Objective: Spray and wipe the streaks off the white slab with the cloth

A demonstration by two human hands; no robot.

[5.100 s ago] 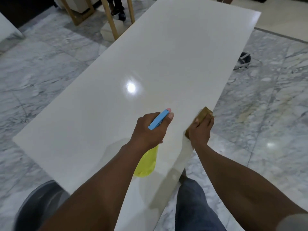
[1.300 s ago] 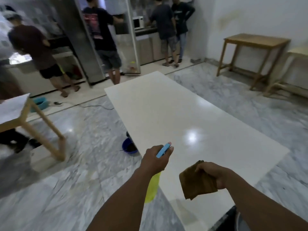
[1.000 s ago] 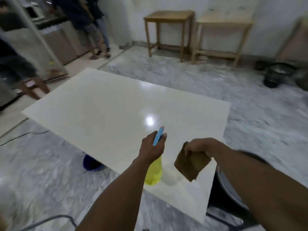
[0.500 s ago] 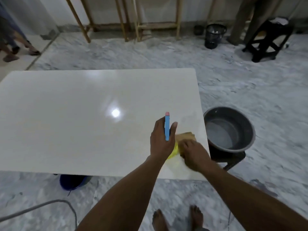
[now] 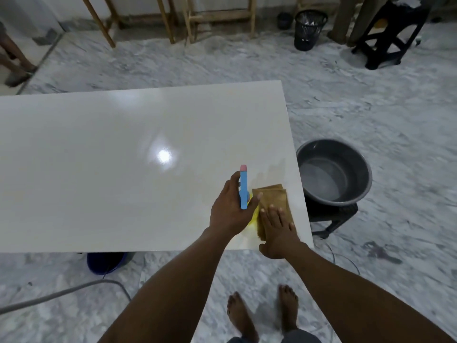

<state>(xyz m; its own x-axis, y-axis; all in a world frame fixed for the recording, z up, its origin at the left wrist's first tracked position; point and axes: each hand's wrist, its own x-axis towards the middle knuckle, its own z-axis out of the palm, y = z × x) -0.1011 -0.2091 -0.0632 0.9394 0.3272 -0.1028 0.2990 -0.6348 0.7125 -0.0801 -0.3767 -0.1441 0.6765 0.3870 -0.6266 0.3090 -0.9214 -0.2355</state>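
- The white slab [image 5: 111, 169] lay flat and shiny in front of the person. The brown cloth [image 5: 274, 196] sat on its near right corner, close to the right edge.
- The right hand [image 5: 278, 231] pressed down on the cloth with straight fingers — it gripped nothing, it only pushed.
- The left hand [image 5: 231, 209] was wrapped around the spray bottle [image 5: 243, 186]. The blue top pointed away, and the yellow body was mostly hidden under the hand.
- A faint wet smear [image 5: 272, 169] showed on the slab just past the cloth, so the step in hand looked like wiping, not spraying.
- A flat hand with even weight would likely have worked best, pushing the cloth forward over that smear in 1 long stroke, then a 2nd stroke right beside it.
- A push too far right could have slid the cloth off the edge, toward the grey basin [image 5: 333, 172] that stood on a dark stool beside the slab.
- The bottle looked very near the cloth — touching or not, I could not tell — so lifting it clear would likely have helped.
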